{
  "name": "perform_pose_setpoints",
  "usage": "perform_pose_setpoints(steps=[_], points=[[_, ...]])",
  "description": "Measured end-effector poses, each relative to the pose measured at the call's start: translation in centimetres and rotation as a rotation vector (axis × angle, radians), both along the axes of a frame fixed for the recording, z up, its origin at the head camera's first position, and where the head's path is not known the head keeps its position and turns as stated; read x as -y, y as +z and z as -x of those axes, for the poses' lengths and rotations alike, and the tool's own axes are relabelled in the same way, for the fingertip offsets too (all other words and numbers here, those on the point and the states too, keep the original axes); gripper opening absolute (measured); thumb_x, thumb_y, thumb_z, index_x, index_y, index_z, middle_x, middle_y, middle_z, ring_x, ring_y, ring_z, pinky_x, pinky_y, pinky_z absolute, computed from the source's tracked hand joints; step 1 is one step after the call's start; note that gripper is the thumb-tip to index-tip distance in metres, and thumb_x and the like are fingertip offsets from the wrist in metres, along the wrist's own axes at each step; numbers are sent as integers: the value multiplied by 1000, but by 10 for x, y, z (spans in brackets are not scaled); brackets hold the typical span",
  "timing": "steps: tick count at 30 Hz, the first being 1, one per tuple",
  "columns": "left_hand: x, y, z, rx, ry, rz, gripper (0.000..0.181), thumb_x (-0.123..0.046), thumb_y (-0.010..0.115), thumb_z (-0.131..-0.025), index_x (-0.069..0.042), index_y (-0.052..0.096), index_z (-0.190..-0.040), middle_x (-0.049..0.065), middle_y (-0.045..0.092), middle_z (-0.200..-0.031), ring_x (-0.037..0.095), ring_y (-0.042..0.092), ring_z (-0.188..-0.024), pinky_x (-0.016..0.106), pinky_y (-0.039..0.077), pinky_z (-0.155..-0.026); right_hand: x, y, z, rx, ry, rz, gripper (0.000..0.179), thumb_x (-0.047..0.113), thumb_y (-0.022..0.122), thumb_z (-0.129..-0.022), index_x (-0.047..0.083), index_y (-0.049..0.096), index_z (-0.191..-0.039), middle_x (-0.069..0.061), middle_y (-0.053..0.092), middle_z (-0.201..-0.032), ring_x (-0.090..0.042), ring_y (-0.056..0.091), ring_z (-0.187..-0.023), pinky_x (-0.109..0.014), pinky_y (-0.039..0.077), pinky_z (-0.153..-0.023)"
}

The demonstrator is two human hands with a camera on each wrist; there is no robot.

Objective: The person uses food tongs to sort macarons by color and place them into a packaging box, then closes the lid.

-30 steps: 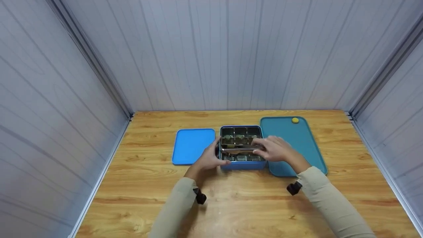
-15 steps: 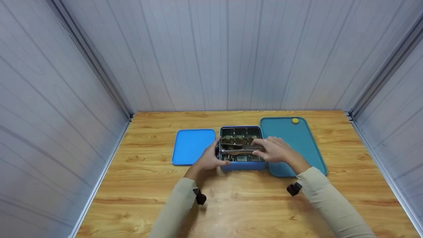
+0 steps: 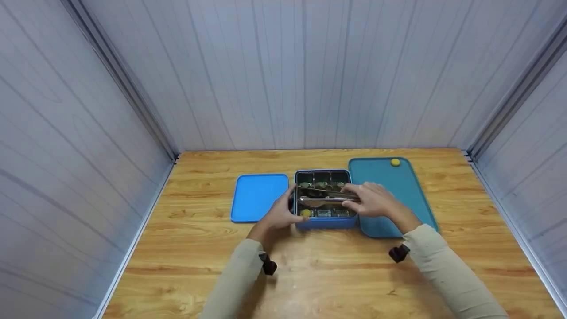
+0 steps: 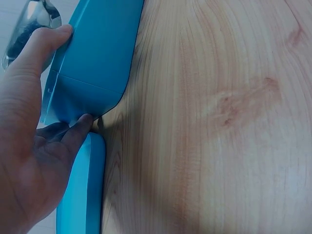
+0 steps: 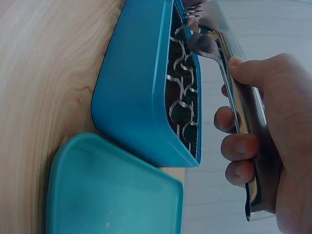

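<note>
A blue box [image 3: 325, 223] with a grid of clear compartments stands mid-table. My left hand [image 3: 279, 212] holds its near left corner, thumb by the front rim and fingers against the side wall, as the left wrist view shows. In my right hand [image 3: 372, 199] are metal tongs [image 3: 330, 198], one end spoon-shaped and the other forked [image 5: 194, 11]. They lie across above the compartments, arms apart, tips toward the left. A small round yellow piece [image 3: 305, 213] sits in the front left compartment beside my left thumb.
Right of the box lies a teal tray [image 3: 405, 190] with another yellow round piece [image 3: 395, 162] near its far edge. A flat blue lid [image 3: 259, 197] lies left of the box. Pale panelled walls [image 3: 283, 75] enclose the wooden table [image 3: 328, 270].
The yellow piece, earlier between the tong tips, now lies in the front left compartment. The tongs have shifted slightly right and opened wider with my right hand. My left hand stays in place.
</note>
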State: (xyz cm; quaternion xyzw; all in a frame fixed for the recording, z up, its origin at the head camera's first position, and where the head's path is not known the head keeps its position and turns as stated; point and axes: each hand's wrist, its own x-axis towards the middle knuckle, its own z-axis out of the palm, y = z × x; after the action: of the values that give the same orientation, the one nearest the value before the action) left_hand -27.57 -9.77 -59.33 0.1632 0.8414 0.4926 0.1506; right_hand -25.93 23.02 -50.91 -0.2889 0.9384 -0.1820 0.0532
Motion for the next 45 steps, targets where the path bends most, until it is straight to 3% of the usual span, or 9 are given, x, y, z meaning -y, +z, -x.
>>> perform_pose_setpoints(steps=[4, 10, 17, 22, 29, 36, 45], points=[[1, -1, 1, 5, 2, -14, 121, -29, 94, -92, -10, 15, -182, 24, 28, -186, 44, 36, -170, 62, 39, -135, -8, 1, 0, 4, -22, 2, 40, 36, 70, -112, 8, 73, -140, 3, 53, -62, -10, 36, -54, -30, 29, -58], [2, 2, -1, -2, 11, -2, 122, -28, 95, -92, -11, 14, -183, 25, 24, -187, 46, 26, -174, 63, 32, -139, -23, 2, -2, 20, -44, 14, 40, 37, 70, -112, 9, 73, -141, 2, 56, -62, -10, 40, -53, -30, 30, -56], [-1, -1, -1, 17, -7, -46, 124, -25, 94, -92, -11, 12, -183, 24, 26, -187, 44, 32, -173, 61, 37, -137, -50, 2, -5, 11, -100, 9, 41, 38, 73, -110, 7, 74, -137, 2, 63, -68, -10, 45, -57, -30, 33, -57], [-2, -2, 1, 3, -4, -41, 124, -25, 95, -91, -11, 12, -183, 25, 27, -186, 45, 30, -173, 63, 32, -139, -71, 5, -7, 9, -134, 2, 42, 37, 75, -109, 6, 74, -136, 4, 60, -66, -9, 45, -57, -29, 32, -57], [-2, -4, 1, 10, -2, -50, 122, -23, 92, -92, -9, 11, -183, 26, 35, -183, 43, 42, -168, 60, 41, -134, -96, 6, -13, 23, -164, -11, 45, 39, 75, -109, 5, 73, -138, 4, 61, -67, -11, 46, -59, -30, 33, -59], [-1, -2, -1, 13, 12, -32, 124, -28, 95, -91, -12, 13, -183, 25, 30, -185, 45, 34, -171, 63, 34, -138, -119, 6, -24, 1, -200, -15, 42, 39, 78, -107, 9, 73, -137, 4, 58, -68, -10, 45, -58, -29, 34, -57], [-1, -2, 1, 9, 10, -44, 123, -25, 95, -91, -12, 14, -183, 25, 34, -184, 43, 38, -170, 61, 34, -139, -143, 7, -31, -2, -236, -47, 48, 42, 76, -108, 6, 73, -139, 4, 55, -65, -10, 44, -55, -29, 34, -55]])
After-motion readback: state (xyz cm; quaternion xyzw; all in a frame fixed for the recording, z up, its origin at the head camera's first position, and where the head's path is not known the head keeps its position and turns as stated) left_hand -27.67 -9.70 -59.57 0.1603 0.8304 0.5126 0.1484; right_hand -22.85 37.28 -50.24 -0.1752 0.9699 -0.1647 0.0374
